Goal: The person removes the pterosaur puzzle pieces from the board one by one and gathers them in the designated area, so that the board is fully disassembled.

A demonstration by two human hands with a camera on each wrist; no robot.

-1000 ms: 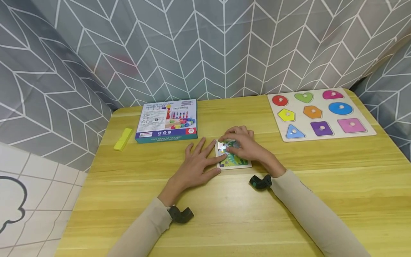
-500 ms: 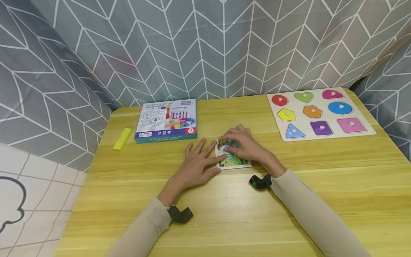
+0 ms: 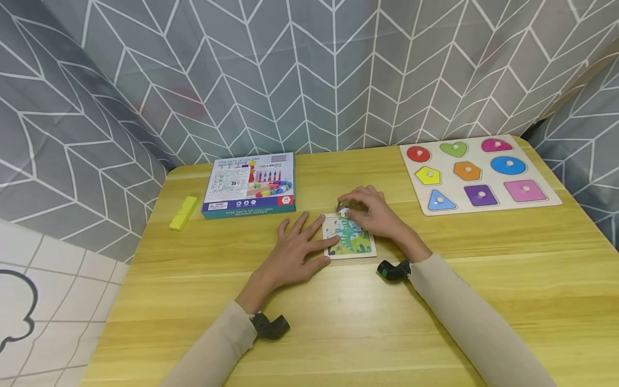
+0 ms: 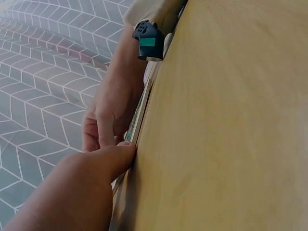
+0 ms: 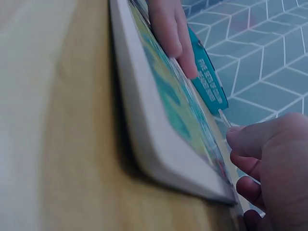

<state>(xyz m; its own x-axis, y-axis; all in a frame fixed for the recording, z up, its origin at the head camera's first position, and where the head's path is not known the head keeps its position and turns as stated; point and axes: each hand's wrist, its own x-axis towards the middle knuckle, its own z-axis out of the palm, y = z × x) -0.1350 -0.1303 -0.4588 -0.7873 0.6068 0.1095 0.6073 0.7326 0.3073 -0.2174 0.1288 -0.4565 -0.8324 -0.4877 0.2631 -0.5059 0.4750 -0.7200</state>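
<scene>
Jigsaw tray (image 3: 349,242) is being pinned by flat left hand (image 3: 295,252) against sliding; piece (image 3: 346,206) is being pinched by right hand (image 3: 372,215).

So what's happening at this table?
A person is working on a small jigsaw board on a wooden table. The left hand lies flat, steadying the board's left edge, while the right hand pinches a puzzle piece at its far edge. A toy box, a yellow block and a shape board lie farther back.

Yellow wooden table (image 3: 435,301); grey chevron curtain (image 3: 290,70) behind.
</scene>
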